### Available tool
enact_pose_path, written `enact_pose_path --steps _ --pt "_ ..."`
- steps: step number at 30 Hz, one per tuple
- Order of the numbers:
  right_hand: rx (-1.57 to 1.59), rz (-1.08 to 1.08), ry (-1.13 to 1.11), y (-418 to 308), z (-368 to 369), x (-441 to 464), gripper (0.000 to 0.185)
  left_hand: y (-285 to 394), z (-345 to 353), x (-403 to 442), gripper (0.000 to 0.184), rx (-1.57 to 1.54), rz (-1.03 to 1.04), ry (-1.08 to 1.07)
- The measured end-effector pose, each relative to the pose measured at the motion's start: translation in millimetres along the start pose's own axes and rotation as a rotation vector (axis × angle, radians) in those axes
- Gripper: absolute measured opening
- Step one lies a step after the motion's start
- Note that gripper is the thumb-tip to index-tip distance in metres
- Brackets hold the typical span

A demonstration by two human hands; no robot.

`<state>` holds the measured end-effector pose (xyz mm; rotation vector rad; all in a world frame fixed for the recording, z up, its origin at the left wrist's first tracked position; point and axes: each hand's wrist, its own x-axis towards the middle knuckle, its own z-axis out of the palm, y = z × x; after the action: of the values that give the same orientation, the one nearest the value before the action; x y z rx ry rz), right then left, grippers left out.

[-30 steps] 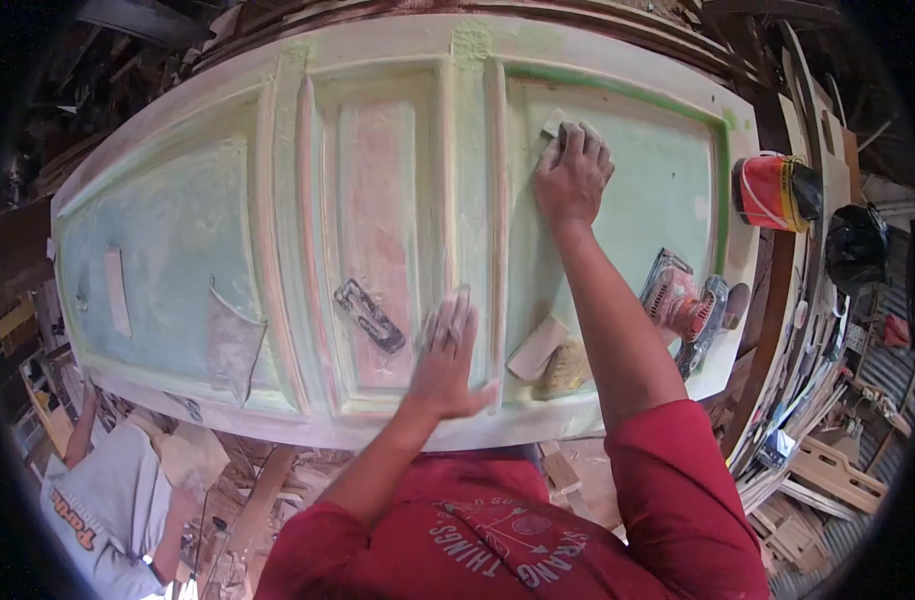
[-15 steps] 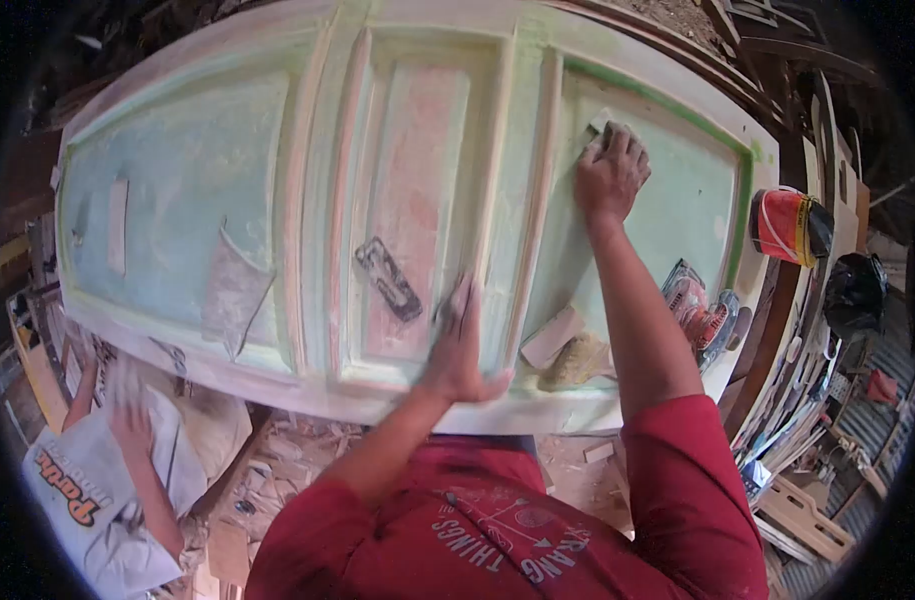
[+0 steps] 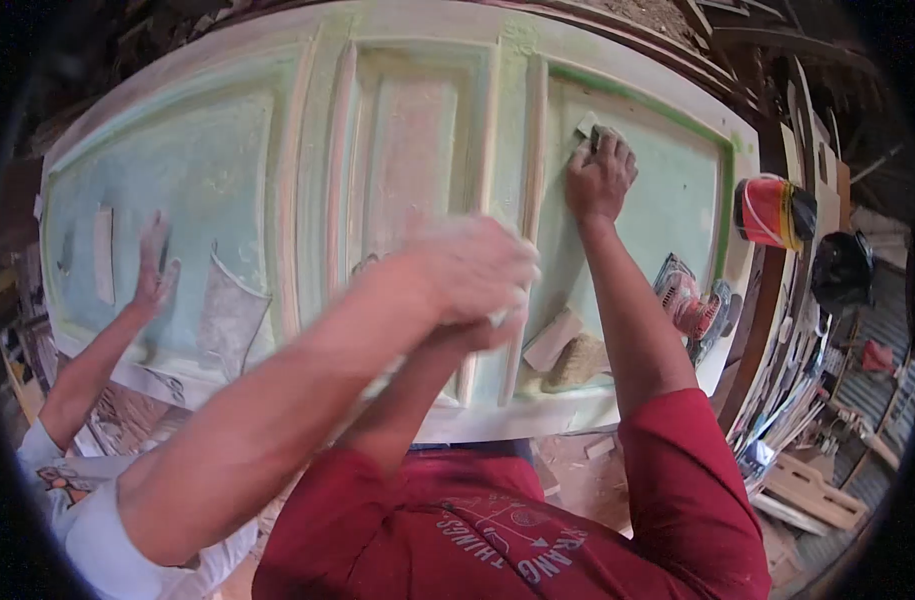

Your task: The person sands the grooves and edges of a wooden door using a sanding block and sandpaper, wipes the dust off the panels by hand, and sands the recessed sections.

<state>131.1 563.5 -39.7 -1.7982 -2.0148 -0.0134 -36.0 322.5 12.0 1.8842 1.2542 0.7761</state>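
A large panelled door (image 3: pixel 522 405) lies flat in front of me, coated pale green and pink. My right hand (image 3: pixel 602 175) is closed over a small sanding block (image 3: pixel 585 124), which rests on the right panel. Its pale end sticks out beyond my fingertips. My left hand (image 3: pixel 495 332) is over the middle of the door, its fingers hidden behind a co-worker's blurred hand (image 3: pixel 467 262). That person's arm crosses over mine. Near my right forearm lie a pale block (image 3: pixel 552 340), a brown sponge-like block (image 3: pixel 579 362) and a red power sander (image 3: pixel 689 308).
The co-worker's other hand (image 3: pixel 154 268) is spread on the left panel, between a narrow strip (image 3: pixel 104 255) and a worn abrasive sheet (image 3: pixel 235 312). A red and yellow bucket (image 3: pixel 767 212) stands at the door's right edge, with a black plastic bag (image 3: pixel 842 268) beyond it.
The co-worker has leaned in, one arm now reaching across my left forearm, the other hand onto the left panel. The dark tool on the middle panel is now mostly covered.
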Motion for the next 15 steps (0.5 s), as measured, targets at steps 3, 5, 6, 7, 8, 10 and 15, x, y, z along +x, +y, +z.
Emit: enact_pose_path --steps 3,5,6,7,8,10,15 --pt "0.007 -0.001 0.014 4.5 2.1 -2.4 0.038 37.2 -41.2 97.8 0.057 0.404 0.449 -0.882" --pt "0.032 0.026 0.010 3.8 0.9 -5.3 0.041 66.9 -13.5 111.0 0.051 0.345 0.294 -1.059" --pt "0.050 0.039 0.017 3.2 1.3 -2.7 0.042 91.9 -22.0 123.3 0.055 0.294 0.074 -1.201" --pt "0.104 0.042 0.008 3.1 -0.9 -3.5 0.053 117.8 -31.4 135.8 0.059 0.272 -0.142 -1.306" --pt "0.148 0.022 0.021 4.2 -3.5 -2.1 0.057 128.0 -27.7 132.4 0.060 0.258 -0.189 -1.332" --pt "0.231 -0.027 0.036 12.7 -6.8 -8.0 0.065 133.0 -18.4 122.2 0.062 0.227 -0.183 -1.307" --pt "0.673 0.111 -0.039 45.7 -64.4 -31.3 0.068 140.9 -3.1 102.7 0.071 0.135 -0.188 -1.127"
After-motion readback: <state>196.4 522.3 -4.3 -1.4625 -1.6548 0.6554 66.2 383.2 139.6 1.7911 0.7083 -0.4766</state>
